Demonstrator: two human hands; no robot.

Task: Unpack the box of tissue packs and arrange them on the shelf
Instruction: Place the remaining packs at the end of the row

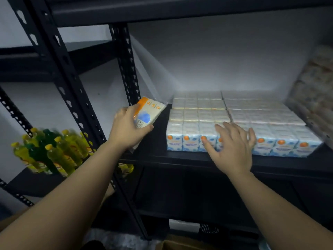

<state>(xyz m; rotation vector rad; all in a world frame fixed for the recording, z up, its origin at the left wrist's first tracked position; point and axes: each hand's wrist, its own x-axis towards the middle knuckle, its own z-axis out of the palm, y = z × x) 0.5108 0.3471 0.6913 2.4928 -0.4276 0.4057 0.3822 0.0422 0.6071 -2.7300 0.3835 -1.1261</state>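
A: Where is the pack right now?

B: The left hand (129,129) has one tissue pack (148,113) pinched between thumb and fingers, tilted, held in the air over the bare left end of the shelf (158,139). It is not down yet.

A: And the other hand?

B: The right hand (234,145) is spread flat, fingers splayed, against the front row of the stacked packs (234,112). It grips nothing; I judge it is steadying or squaring that row.

A: So what could go wrong?

B: The gap beside the stack looks narrow, and the upright post (126,65) stands close on the left. A tilted pack could catch the post or the corner of the stack on the way in.

A: And the stack itself?

B: The packs are soft and wrapped in slick film. A hard push from either hand could slide the front row back or skew it out of line.

A: Anything nearby at risk?

B: The bottles (54,152) sit on the next shelf, lower left, well apart. A dropped pack would more likely fall to the floor.
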